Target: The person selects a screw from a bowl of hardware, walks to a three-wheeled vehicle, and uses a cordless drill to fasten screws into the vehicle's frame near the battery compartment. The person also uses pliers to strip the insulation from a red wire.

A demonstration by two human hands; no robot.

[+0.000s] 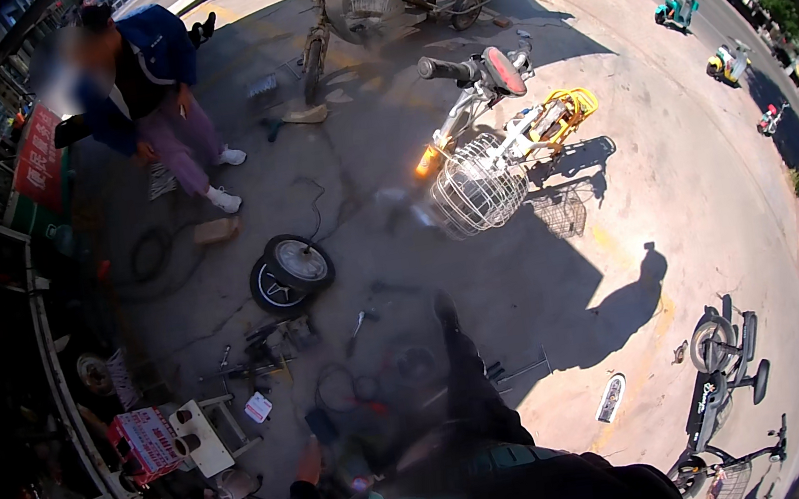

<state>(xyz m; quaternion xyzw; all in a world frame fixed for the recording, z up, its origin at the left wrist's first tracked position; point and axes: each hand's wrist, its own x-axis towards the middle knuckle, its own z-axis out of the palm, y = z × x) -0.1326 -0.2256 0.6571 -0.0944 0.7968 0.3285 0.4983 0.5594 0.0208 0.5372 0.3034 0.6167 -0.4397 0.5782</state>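
Observation:
My left hand (308,460) hangs low beside my body, partly in dark shadow. Its fingers are too dim to make out, and whether they hold anything does not show. A dark blue object (322,425) lies near it on the ground. My right hand is out of view. Ahead of my dark-clad leg, two small black-tyred wheels (303,262) lie overlapping on the concrete. Loose hand tools (267,351) are spread nearer to me, with a light-handled tool (357,327) apart from them. A stripped scooter frame with a white wire basket (479,188) stands farther off in sunlight.
A person in a blue jacket (160,54) stands at the far left. The front wheel of a cargo tricycle (315,64) is at the back. On my left are a red box (146,429) and a small stool (207,455). A black scooter (708,406) occupies the right.

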